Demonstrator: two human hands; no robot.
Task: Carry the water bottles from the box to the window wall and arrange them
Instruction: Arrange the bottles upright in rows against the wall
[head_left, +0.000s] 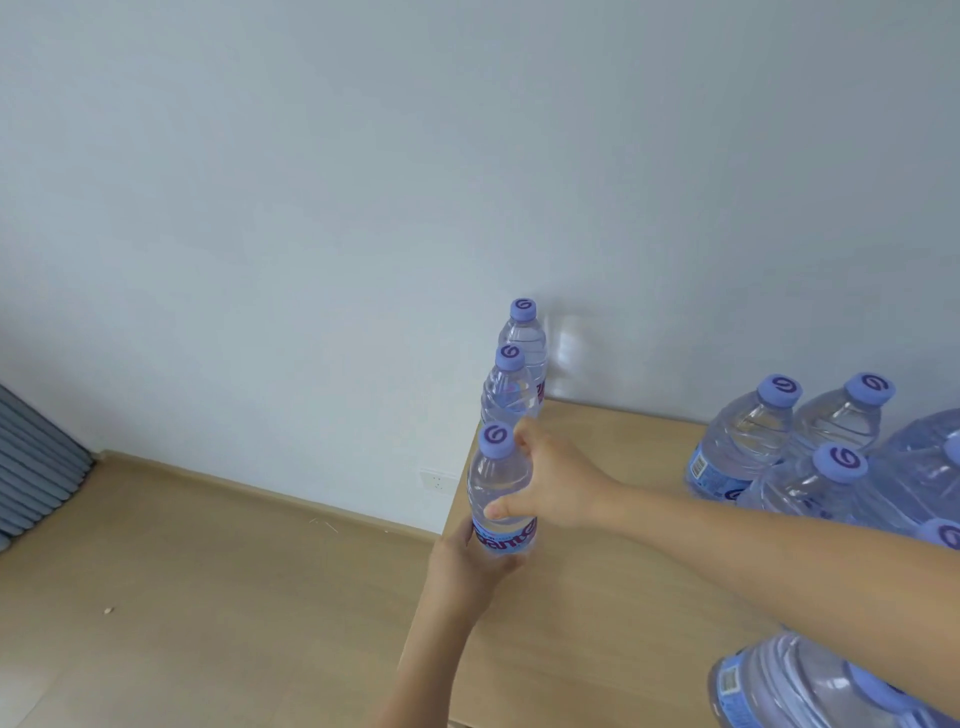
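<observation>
We saw the table (597, 597) with bare top mid-right, large bottles (743, 441) crowding its right. Three small bottles lined its left edge; the nearest bottle (501, 493) was held by right hand (550, 483) above and left hand (467, 566) at label.

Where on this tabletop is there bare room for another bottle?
Bare wood lies mid-table, between the left-edge row of three small bottles and the big bottles on the right. It is crowded along the right side and near corner, where another large bottle lies.
</observation>
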